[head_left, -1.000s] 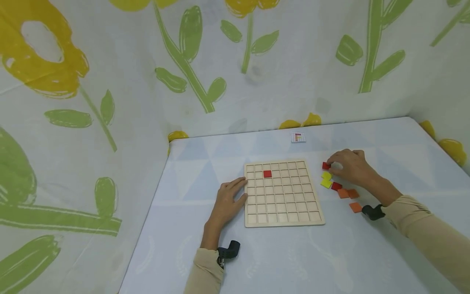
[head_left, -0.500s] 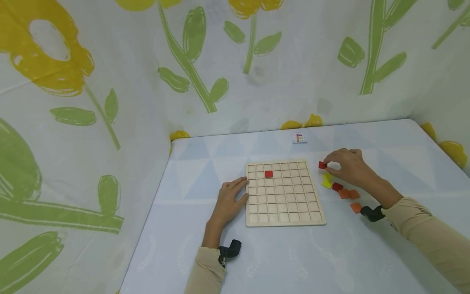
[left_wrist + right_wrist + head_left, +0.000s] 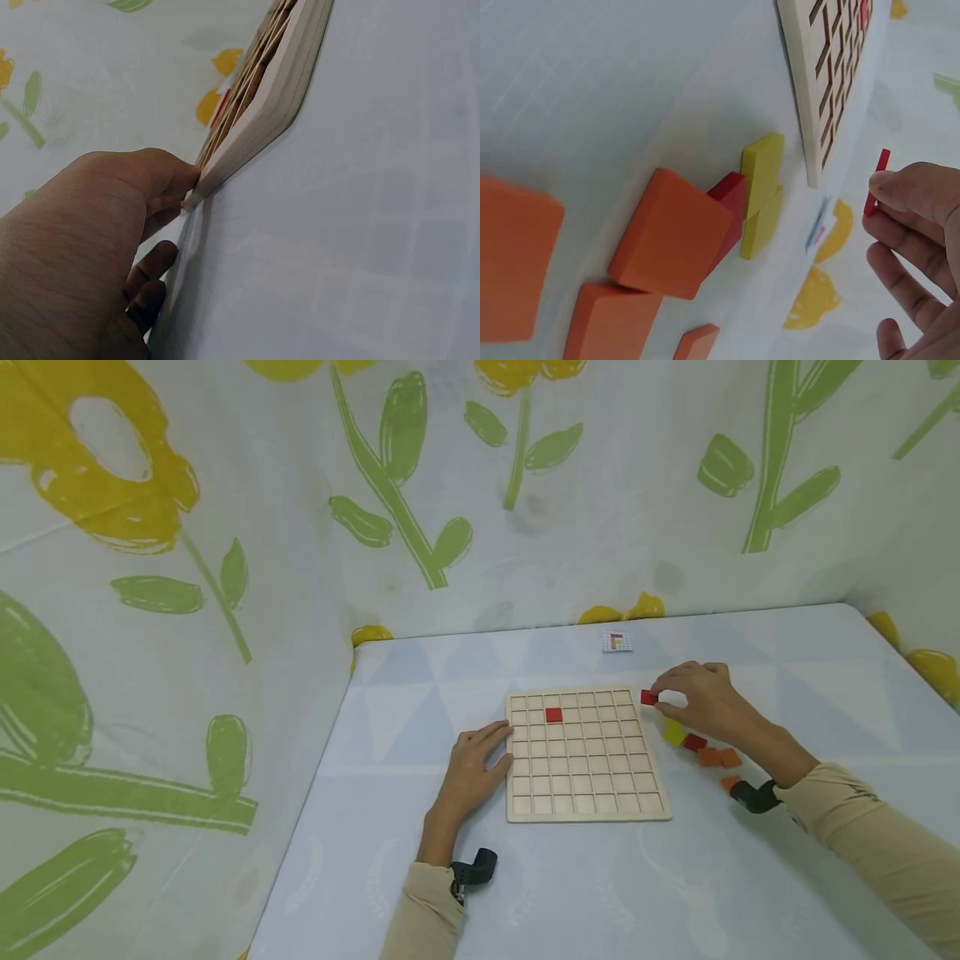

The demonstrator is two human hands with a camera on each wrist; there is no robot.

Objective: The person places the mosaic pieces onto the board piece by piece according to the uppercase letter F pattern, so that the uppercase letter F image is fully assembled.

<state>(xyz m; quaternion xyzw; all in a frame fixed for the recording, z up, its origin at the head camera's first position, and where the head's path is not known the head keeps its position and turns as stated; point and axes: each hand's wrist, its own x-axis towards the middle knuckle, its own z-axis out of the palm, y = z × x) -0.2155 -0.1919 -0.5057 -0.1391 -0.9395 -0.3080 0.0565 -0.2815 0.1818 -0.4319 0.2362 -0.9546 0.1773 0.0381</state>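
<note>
My right hand [image 3: 701, 700] pinches a small red square tile [image 3: 648, 697] between thumb and fingertips, just off the board's far right corner. In the right wrist view the tile [image 3: 883, 159] is seen edge-on, held above the table. The wooden grid board [image 3: 588, 817] lies flat, with one red tile [image 3: 553, 715] in a cell of its second row from the back. At the board's left edge rests my left hand [image 3: 471, 768], its fingers and thumb loosely extended. The left wrist view shows the thumb touching the board's rim [image 3: 247, 146].
Right of the board lie yellow tiles [image 3: 673, 732], a loose red tile [image 3: 695, 742] and several orange tiles [image 3: 708, 757], partly overlapping. A small card [image 3: 617, 642] with a coloured grid pattern lies near the table's back edge. A flower-printed cloth wall [image 3: 600, 527] stands behind.
My right hand has drawn the red tile leftward, away from the yellow tiles and closer to the board's far right corner. The left hand stays at the board's edge.
</note>
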